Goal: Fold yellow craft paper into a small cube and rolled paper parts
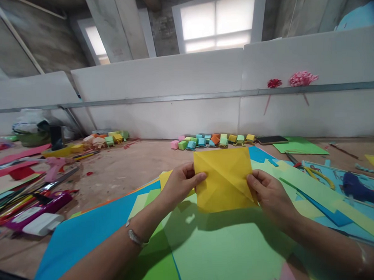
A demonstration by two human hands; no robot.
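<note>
While left hand (181, 180) pinches: creased yellow paper square (224, 180), mid-frame
Right hand (270, 191): grip closed on right edge

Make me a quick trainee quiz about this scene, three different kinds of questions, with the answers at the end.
1. True or false: the left hand and the right hand both hold the yellow paper.

2. Which colour is the large sheet directly below the yellow paper in the picture?
A) Red
B) Pale green
C) Black

3. Fill the gap: the surface of the yellow paper is marked by diagonal ____.

Key: 1. True. 2. B. 3. Creases.
</note>
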